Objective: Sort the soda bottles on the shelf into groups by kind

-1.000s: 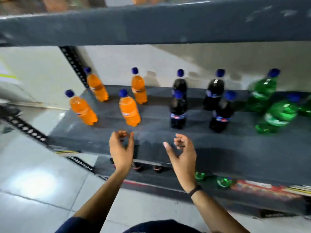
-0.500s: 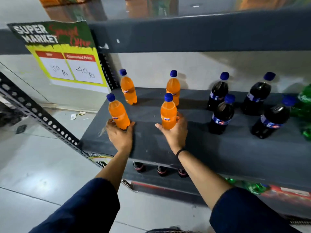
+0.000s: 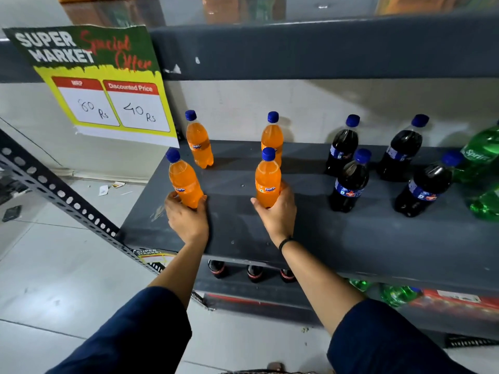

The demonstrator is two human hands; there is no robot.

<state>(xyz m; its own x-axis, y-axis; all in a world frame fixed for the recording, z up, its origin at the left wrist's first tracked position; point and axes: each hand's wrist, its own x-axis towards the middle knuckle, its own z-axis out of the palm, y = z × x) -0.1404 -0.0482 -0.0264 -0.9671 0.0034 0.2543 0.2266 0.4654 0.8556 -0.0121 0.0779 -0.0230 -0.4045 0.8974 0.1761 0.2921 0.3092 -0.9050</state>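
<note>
4 orange Fanta bottles stand upright at the left end of the grey shelf point(image 3: 351, 238), in 2 rows of 2. The left hand point(image 3: 186, 220) is wrapped around the base of the front-left orange bottle point(image 3: 185, 182), fingers curled behind it and thumb at the right side. The right hand point(image 3: 278, 211) grips the front-right orange bottle point(image 3: 267, 182) low down in the same way, a dark band on its wrist. Behind them, the back-left orange bottle point(image 3: 199, 143) and the back-right orange bottle point(image 3: 272, 136) stand near the wall, untouched.

To the right, apart from the orange group, 4 dark cola bottles point(image 3: 349, 184) with blue caps stand in a loose cluster, and beyond them green Sprite bottles point(image 3: 483, 157) run off the right edge of view.

The shelf top is bare between the orange and cola groups and along its front edge. Another grey shelf board point(image 3: 324, 47) hangs close overhead. A price sign point(image 3: 108, 85) reading 60 Rs and 40 Rs hangs at the upper left, next to a perforated metal upright point(image 3: 62, 195) slanting across the view. A lower shelf shows more bottles point(image 3: 253, 273) beneath. The floor point(image 3: 54, 279) to the left is pale tile, with a few scraps near the wall.
</note>
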